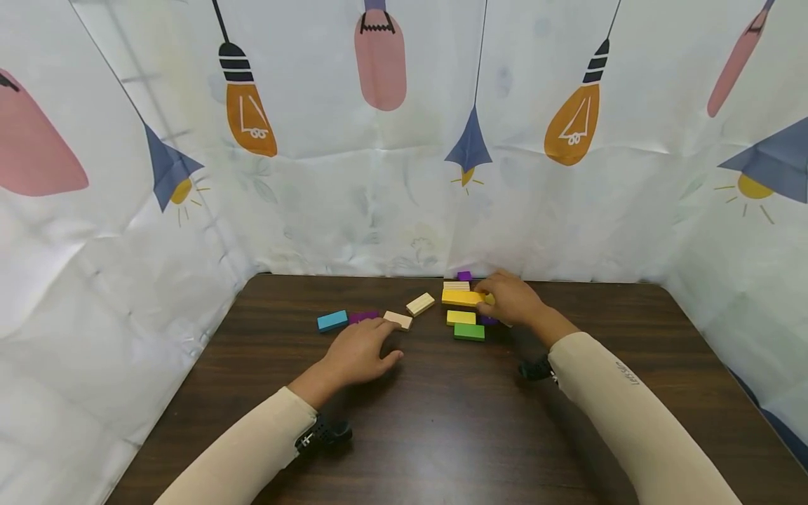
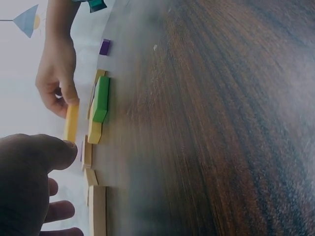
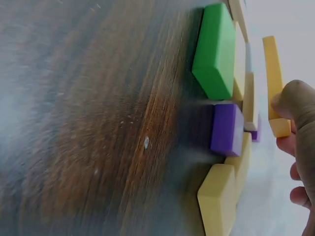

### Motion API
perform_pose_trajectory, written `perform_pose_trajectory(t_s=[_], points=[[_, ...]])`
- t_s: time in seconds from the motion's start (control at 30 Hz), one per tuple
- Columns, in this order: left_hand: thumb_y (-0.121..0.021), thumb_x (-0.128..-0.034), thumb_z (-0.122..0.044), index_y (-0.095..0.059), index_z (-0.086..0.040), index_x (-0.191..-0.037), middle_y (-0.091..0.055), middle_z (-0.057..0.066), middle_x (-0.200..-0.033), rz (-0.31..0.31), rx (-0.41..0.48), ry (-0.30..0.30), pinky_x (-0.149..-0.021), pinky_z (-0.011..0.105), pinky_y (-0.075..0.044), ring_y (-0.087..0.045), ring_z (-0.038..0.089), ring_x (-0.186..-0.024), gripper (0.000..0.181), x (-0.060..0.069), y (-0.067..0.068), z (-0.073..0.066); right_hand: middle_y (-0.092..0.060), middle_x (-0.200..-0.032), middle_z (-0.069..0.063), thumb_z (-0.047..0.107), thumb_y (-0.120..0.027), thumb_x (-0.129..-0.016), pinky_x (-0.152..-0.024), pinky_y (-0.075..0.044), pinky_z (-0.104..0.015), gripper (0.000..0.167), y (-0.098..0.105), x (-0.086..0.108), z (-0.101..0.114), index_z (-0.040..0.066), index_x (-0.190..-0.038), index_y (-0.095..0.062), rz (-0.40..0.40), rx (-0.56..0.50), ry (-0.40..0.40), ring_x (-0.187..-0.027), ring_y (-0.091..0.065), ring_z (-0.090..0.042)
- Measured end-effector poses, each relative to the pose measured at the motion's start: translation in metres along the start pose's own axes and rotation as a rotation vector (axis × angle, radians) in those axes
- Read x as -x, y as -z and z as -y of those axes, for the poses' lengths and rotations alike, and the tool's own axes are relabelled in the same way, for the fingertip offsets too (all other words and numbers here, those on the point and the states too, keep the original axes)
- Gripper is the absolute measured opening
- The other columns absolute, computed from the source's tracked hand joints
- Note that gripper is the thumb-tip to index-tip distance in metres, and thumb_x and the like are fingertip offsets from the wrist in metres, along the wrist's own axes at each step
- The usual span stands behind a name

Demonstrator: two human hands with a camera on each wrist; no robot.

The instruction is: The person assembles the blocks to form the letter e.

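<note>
At the left a blue block (image 1: 332,321) lies near a magenta block (image 1: 364,317). My left hand (image 1: 356,351) is close by, its fingers loose and spread, grasping nothing. The fingertips are right by a pale block (image 1: 398,320); I can't tell whether they touch it. I'd keep this hand light, so it nudges nothing. A second pale block (image 1: 420,304) lies at a slant farther right.

Next comes the orange-yellow block (image 1: 461,298), raised off the tabletop. My right hand (image 1: 511,300) pinches it near its right end, between thumb and fingers. Held that way, I judge the free end could dip or swing, so a firm, even pinch and a slow, level wrist suit it. A light yellow block (image 1: 461,318), a green block (image 1: 469,332) and a dark purple block (image 1: 489,320) lie close by and would be easy to knock; I want good clearance over them.

The tabletop (image 1: 429,435) is dark brown wood grain with a soft shine. Around its left, back and right sides hangs a creased white curtain (image 1: 379,203), printed with orange bulbs (image 1: 251,119) and blue lamps (image 1: 469,140).
</note>
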State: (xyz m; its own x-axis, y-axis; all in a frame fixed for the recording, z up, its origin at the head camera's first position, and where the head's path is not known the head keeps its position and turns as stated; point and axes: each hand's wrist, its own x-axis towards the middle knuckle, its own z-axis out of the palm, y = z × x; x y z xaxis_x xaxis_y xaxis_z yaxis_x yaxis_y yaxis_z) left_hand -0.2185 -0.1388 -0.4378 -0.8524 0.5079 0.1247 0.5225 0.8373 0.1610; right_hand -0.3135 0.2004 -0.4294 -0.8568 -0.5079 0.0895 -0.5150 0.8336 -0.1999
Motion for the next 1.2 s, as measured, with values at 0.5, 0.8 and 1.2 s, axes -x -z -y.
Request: perform_pose_trajectory(t_s=[0.5, 0.8, 1.2], points=[[-0.072, -0.0949, -0.042, -0.062, -0.010, -0.138, -0.065, 0.009, -0.132, 0.003, 0.006, -0.074, -0.100, 0.049, -0.050, -0.062, 0.028, -0.120, 0.054, -0.003, 0.000, -0.009, -0.066, -0.093, 0.002, 0.028, -0.078, -0.087, -0.088, -0.047, -0.041, 0.024, -0.003, 0.037, 0.015, 0.011, -0.103, -0.077, -0.117, -0.009, 0.150, -0.098, -0.055, -0.023], [-0.072, -0.0948, -0.042, -0.061, -0.010, -0.138, -0.064, 0.008, -0.133, -0.021, -0.005, -0.127, -0.102, 0.048, -0.048, -0.059, 0.026, -0.125, 0.055, 0.000, -0.005, -0.015, -0.069, -0.097, 0.004, 0.028, -0.081, -0.085, -0.084, -0.051, -0.039, 0.024, -0.009, 0.060, 0.031, 0.013, -0.102, -0.075, -0.140, -0.013, 0.233, -0.093, -0.056, -0.017], [-0.071, -0.0961, -0.040, -0.063, -0.012, -0.136, -0.065, 0.005, -0.131, -0.020, 0.027, -0.180, -0.105, 0.049, -0.045, -0.059, 0.025, -0.124, 0.050, 0.003, -0.011, -0.026, -0.067, -0.096, 0.006, 0.029, -0.081, -0.086, -0.091, -0.051, -0.041, 0.025, -0.021, 0.084, 0.042, 0.013, -0.104, -0.076, -0.119, -0.032, 0.269, -0.095, -0.058, -0.015]])
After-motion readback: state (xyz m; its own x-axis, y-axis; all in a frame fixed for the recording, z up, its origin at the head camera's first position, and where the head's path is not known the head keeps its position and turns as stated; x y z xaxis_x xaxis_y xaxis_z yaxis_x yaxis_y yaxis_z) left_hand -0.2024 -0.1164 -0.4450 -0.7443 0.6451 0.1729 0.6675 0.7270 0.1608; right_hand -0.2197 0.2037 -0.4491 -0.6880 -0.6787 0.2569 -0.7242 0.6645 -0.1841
